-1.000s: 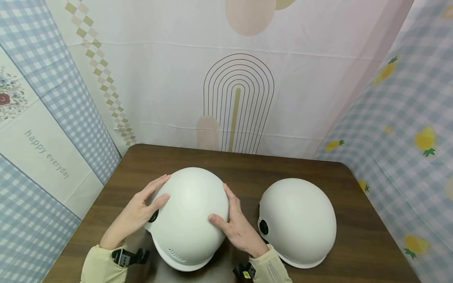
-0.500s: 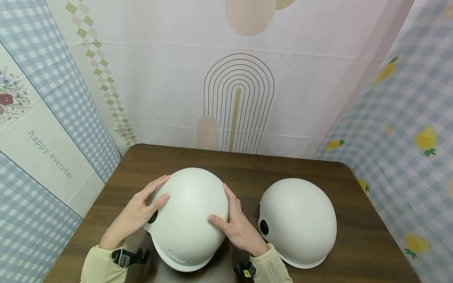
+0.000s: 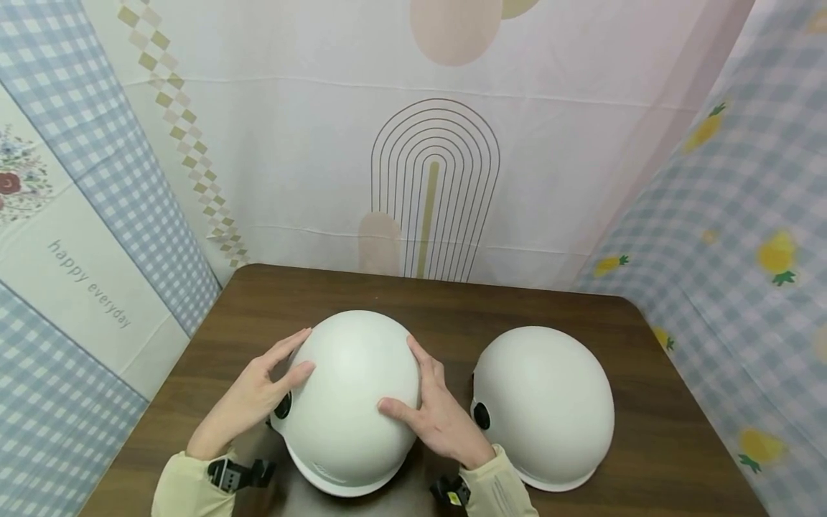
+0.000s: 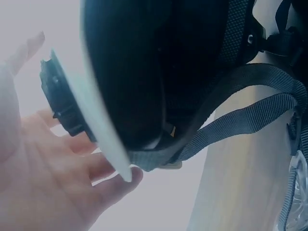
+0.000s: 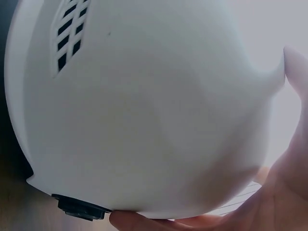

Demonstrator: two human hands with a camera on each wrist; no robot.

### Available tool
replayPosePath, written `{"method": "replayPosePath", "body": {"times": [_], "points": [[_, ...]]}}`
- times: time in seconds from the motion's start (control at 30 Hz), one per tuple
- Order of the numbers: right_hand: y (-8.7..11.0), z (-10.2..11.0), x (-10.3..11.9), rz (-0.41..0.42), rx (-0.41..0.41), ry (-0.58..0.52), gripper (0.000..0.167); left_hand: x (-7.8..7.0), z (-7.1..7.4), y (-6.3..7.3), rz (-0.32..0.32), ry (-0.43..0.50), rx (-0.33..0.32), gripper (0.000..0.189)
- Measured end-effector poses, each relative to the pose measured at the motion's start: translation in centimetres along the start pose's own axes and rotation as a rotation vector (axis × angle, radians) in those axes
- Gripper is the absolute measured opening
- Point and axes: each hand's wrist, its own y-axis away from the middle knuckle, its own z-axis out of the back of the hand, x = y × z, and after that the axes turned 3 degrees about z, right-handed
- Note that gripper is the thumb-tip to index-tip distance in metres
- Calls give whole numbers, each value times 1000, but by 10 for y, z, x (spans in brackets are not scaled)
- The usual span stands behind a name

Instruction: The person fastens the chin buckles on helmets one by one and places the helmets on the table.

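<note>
Both hands hold a white helmet [image 3: 355,402] over the left half of the table. My left hand [image 3: 248,398] grips its left side, thumb on the shell near a black round fitting [image 3: 283,406]. Against the opposite side, my right hand [image 3: 439,416] spreads thumb and fingers round the curve. In the left wrist view, the dark lining [image 4: 130,72] faces the camera, and black webbing straps [image 4: 245,118] hang from it. Slotted vents [image 5: 72,33] show on the shell in the right wrist view.
A second white helmet [image 3: 545,406], also with a black side fitting, sits to the right on the brown wooden table [image 3: 413,291]. A patterned cloth [image 3: 310,158] hangs behind the table's back edge, with checked cloth along both sides.
The held helmet has turned and tipped slightly, its crown shifting a little right and its front vents now harder to see. Both hands have moved slightly with it; the second helmet stays put.
</note>
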Motion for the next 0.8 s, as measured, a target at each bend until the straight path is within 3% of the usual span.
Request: {"method": "replayPosePath", "body": {"times": [0.8], "points": [[0,0,0,-5,15,26,95,7,0,0,19,-22,-10,56]]}}
